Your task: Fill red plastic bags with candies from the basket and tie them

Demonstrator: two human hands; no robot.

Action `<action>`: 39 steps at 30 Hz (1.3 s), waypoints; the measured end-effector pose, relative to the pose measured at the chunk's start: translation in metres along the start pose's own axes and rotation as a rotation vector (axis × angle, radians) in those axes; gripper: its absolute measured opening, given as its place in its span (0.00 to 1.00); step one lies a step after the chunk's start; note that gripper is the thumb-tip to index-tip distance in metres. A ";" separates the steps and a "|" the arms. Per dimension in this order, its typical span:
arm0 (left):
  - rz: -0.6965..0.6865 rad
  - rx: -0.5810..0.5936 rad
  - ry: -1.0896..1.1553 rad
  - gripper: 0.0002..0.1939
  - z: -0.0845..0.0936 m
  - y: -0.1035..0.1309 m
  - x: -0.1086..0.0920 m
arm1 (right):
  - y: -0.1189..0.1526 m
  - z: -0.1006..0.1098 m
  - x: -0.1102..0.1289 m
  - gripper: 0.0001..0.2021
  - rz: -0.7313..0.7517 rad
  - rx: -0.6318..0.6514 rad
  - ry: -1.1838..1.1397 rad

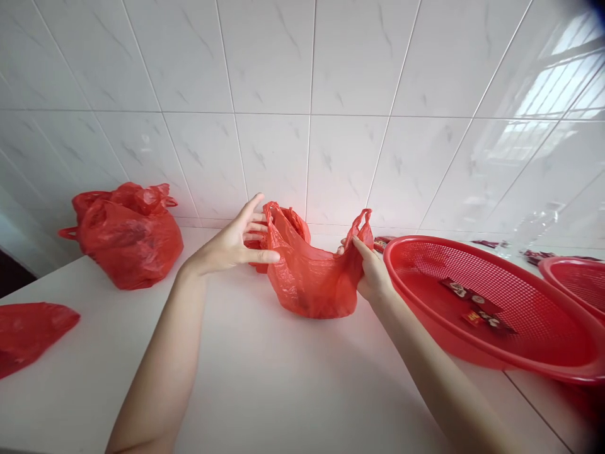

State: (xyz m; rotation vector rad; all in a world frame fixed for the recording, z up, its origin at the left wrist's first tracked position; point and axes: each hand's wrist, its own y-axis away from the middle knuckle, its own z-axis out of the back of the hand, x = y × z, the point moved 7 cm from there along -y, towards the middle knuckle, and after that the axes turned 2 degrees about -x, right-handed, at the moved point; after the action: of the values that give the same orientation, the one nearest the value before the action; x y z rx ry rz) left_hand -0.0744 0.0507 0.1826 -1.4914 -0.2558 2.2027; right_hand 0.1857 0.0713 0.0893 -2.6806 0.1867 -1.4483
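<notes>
A thin red plastic bag (314, 284) stands on the white table in the middle, its two handles raised and its top sagging between them. My right hand (371, 265) grips the bag's right side just below the handle, thumb in front. My left hand (236, 239) is at the bag's left side with fingers spread, the fingertips by the left handle. Whatever lies in the bottom of the bag cannot be made out. Behind it, against the wall, sits another red bag (299, 222), partly hidden.
A full red bag (130, 243) stands at the back left, and a flatter red bag (33, 331) lies at the left edge. On the right, a red basket (454, 340) holds several dark red packets (477, 302). Part of a second red basket (574, 277) shows beyond.
</notes>
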 end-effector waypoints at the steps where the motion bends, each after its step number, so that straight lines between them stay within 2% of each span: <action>1: 0.008 0.070 0.000 0.53 -0.003 -0.001 0.005 | -0.001 0.001 -0.001 0.10 -0.005 -0.006 -0.003; 6: 0.130 0.432 -0.020 0.32 -0.036 0.000 0.040 | -0.003 0.005 -0.005 0.10 -0.042 -0.021 -0.020; 9: 0.225 0.557 -0.027 0.25 -0.054 0.001 0.062 | -0.005 0.008 -0.004 0.10 -0.042 -0.011 -0.031; 12: 0.263 0.521 -0.049 0.25 -0.058 -0.002 0.067 | -0.006 0.011 -0.003 0.09 -0.059 -0.015 -0.058; 15: 0.175 0.480 0.076 0.22 -0.061 -0.004 0.046 | -0.009 0.017 -0.001 0.08 -0.093 -0.096 -0.096; 18: 0.118 0.321 0.197 0.18 -0.057 -0.009 0.031 | -0.011 0.025 -0.002 0.07 -0.115 -0.204 -0.088; 21: 0.182 0.146 0.154 0.19 -0.051 -0.015 0.040 | -0.013 0.028 -0.005 0.05 -0.108 -0.238 -0.069; 23: 0.234 0.122 0.098 0.21 -0.050 -0.017 0.053 | -0.014 0.031 -0.009 0.03 -0.110 -0.247 -0.053; 26: 0.284 0.183 -0.013 0.22 -0.049 -0.018 0.069 | -0.015 0.037 -0.016 0.04 -0.132 -0.258 -0.023; 34: 0.305 0.528 -0.205 0.28 -0.059 -0.010 0.094 | -0.022 0.046 -0.022 0.07 -0.142 -0.260 0.001; 36: 0.337 0.594 -0.242 0.30 -0.063 -0.008 0.105 | -0.021 0.043 -0.020 0.09 -0.135 -0.241 0.015; 39: 0.375 0.624 -0.293 0.31 -0.066 -0.008 0.122 | -0.018 0.035 -0.015 0.11 -0.109 -0.154 0.087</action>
State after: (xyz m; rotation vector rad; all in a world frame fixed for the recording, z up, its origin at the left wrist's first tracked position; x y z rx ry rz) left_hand -0.0487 0.1084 0.0587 -0.9217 0.6183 2.4586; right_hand 0.2079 0.0917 0.0598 -2.7904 0.1668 -1.6474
